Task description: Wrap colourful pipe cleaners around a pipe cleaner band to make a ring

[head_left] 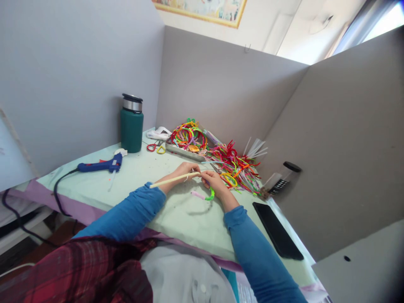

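Note:
Both hands meet above the middle of the table, fingertips nearly touching. My left hand [184, 170] is closed in a pinch on a pale yellow pipe cleaner [170, 180], whose long end sticks out to the left over my wrist. My right hand [214, 181] is closed on a green and pink pipe cleaner [211, 194] that hangs in a curve below the fingers, its pink end pointing left. Where the two pieces meet is hidden by the fingers.
A tray [184, 151] and a heap of colourful pipe cleaners [235, 162] lie behind my hands. A blue glue gun [101, 165] with a cord and a green bottle [131, 128] are on the left. A black phone [277, 230] lies right, near a clear container [285, 176].

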The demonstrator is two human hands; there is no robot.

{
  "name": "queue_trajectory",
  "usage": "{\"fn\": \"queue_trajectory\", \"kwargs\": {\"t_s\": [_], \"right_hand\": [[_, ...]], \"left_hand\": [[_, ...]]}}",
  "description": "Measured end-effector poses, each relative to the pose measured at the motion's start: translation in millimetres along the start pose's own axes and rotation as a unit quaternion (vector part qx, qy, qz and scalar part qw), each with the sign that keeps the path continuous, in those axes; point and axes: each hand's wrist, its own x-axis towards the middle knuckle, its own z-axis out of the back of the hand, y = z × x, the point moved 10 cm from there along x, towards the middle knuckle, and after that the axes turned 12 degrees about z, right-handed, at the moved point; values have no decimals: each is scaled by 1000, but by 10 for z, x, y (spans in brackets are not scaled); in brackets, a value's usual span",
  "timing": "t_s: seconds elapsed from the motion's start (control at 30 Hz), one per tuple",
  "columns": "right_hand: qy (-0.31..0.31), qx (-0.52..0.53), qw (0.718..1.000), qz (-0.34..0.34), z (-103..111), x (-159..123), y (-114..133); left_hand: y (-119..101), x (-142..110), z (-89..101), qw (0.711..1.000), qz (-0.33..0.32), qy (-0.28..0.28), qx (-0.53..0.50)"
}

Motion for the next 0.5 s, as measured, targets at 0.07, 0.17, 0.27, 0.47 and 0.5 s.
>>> {"fn": "queue_trajectory", "kwargs": {"t_s": [0.07, 0.17, 0.27, 0.47, 0.5], "right_hand": [[-4, -4, 1000, 0, -4, -5, -8], [-3, -39, 999, 8, 19, 3, -18], [-1, -171, 983, 66, 117, 55, 134], [-92, -224, 949, 200, 66, -74, 974], [-75, -156, 965, 195, -86, -152, 1058]], "left_hand": [[14, 15, 8, 1000, -4, -10, 2], [16, 33, 26, 999, -20, -27, 5], [36, 48, 56, 999, -16, -45, 5], [61, 35, -23, 999, 9, -4, -42], [91, 29, -25, 998, 26, -1, -62]]}}
